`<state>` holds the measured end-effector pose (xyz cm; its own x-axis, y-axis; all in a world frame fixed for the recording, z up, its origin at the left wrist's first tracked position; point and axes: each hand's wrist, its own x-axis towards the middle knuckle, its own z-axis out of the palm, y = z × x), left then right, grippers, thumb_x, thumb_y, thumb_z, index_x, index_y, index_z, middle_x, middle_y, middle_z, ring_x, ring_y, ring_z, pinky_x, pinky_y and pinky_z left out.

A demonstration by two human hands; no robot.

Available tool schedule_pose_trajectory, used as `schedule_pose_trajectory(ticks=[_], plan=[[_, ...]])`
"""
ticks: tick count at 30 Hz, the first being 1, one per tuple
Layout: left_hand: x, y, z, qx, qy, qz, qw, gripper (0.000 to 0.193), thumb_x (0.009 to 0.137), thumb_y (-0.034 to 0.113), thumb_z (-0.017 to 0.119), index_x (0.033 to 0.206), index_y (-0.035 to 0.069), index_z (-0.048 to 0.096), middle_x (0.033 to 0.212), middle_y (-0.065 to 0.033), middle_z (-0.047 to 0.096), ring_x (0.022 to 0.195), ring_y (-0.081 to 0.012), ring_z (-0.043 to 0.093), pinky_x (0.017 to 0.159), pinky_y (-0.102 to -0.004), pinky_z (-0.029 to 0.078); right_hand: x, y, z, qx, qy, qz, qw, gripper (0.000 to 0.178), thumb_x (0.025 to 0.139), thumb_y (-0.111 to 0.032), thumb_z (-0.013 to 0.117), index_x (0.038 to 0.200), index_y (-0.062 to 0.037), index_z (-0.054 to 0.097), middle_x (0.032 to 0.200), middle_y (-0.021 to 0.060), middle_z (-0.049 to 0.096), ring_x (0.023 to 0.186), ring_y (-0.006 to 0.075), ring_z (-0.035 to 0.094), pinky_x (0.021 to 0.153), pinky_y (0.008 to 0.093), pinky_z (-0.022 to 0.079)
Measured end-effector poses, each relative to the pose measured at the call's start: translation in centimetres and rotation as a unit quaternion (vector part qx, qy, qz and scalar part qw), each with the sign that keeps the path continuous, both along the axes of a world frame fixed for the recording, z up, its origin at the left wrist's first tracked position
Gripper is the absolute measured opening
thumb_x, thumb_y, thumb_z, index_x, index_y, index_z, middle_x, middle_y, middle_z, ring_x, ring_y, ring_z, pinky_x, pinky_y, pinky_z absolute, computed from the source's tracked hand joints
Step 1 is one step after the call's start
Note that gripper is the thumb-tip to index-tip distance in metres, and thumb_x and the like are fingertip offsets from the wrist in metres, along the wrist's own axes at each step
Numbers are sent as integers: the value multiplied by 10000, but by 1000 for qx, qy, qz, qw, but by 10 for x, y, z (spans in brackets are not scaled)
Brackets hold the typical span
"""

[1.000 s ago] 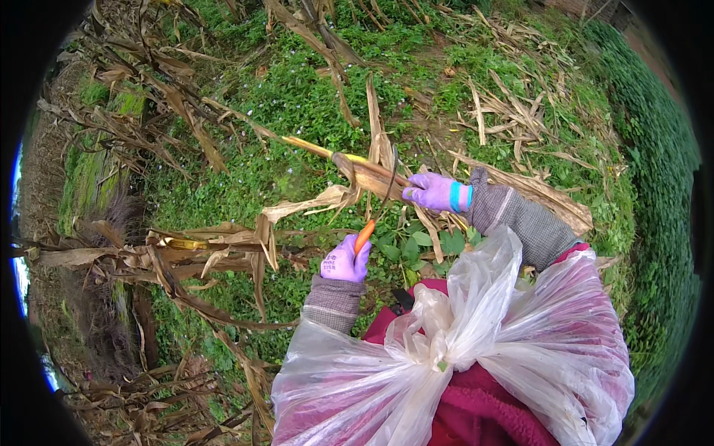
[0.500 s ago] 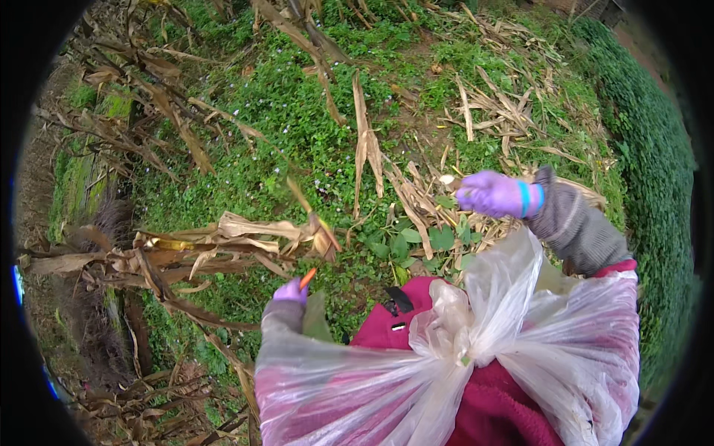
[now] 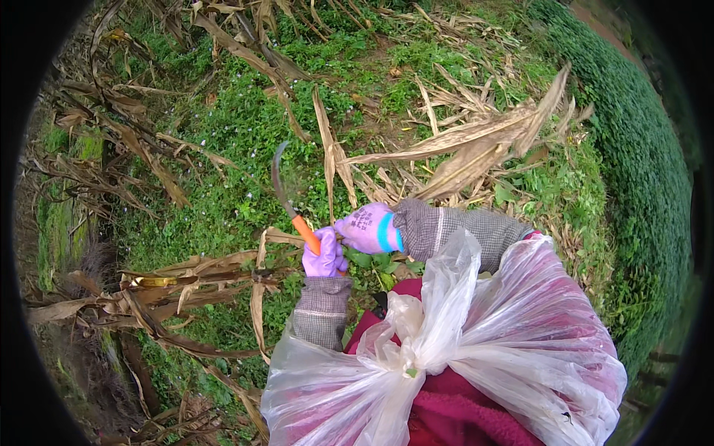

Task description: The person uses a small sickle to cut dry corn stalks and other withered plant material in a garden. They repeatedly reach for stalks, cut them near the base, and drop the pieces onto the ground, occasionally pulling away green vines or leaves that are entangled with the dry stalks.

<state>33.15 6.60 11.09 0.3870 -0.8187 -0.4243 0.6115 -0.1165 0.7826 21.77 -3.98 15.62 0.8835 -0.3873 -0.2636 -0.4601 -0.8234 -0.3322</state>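
Note:
In purple gloves, my two hands meet near the middle of the view. My left hand (image 3: 323, 255) is closed around the orange handle of a sickle (image 3: 305, 233). The sickle's curved blade rises up and away from the hand. Close against it, my right hand (image 3: 368, 228) is closed, its fingertips at the left hand's thumb side. What it grips is mostly hidden by the fingers. Long dry corn leaves (image 3: 476, 145) spread just beyond my right sleeve; whether they join what that hand holds, I cannot tell.
Dry corn stalks (image 3: 201, 286) lean in from the left, some with hanging leaves. Low green weeds (image 3: 245, 134) cover the ground ahead. Cut dry leaves (image 3: 461, 93) lie farther off, and a dense green hedge (image 3: 617, 149) runs along the right. Clear plastic sheeting (image 3: 520, 334) covers my sleeves.
My right hand has swung left to meet my left hand, which has moved up and right with the sickle. Its blade now shows clearly. Long dry leaves now show beyond my right sleeve.

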Motion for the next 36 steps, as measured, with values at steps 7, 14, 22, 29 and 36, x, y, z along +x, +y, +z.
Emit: schedule_pose_trajectory(ticks=[7, 14, 22, 29, 36], plan=[[57, 46, -6, -58, 71, 107, 990, 111, 892, 172, 599, 875, 115, 505, 526, 53, 392, 361, -58, 290, 317, -213, 216, -8, -23, -8, -185, 36, 51, 981, 153, 768, -268, 621, 862, -154, 580, 824, 39, 626, 871, 241, 623, 882, 478, 415], [100, 70, 25, -32, -49, 141, 988, 127, 901, 174, 583, 870, 94, 489, 525, 25, 391, 364, -65, 293, 325, -237, 235, -52, -62, -20, 67, -46, 5, 997, 330, 781, -214, 607, 1082, -89, 551, 996, 140, 602, 949, 319, 599, 828, 441, 472], [118, 61, 41, -65, -30, 123, 990, 151, 896, 181, 581, 837, 87, 478, 494, 39, 347, 340, -58, 267, 314, -221, 204, -40, -43, -65, 387, -96, 50, 916, 439, 873, -349, 622, 1211, -105, 483, 979, 54, 610, 809, 149, 573, 736, 297, 485], [108, 46, 47, 28, -287, 205, 935, 238, 892, 307, 589, 911, 73, 549, 578, 10, 481, 426, -82, 428, 389, -247, 368, -38, -23, -83, 601, -48, -113, 790, 146, 898, -226, 542, 932, -84, 545, 682, -40, 492, 620, 50, 507, 543, 244, 438], [36, 72, 13, 104, -632, -199, 742, 272, 886, 292, 563, 1032, 63, 568, 708, -193, 614, 633, -365, 626, 586, -461, 484, -36, -19, -32, 254, -88, -151, 951, 314, 901, -352, 504, 948, -43, 533, 768, 194, 595, 769, 374, 593, 715, 458, 457]])
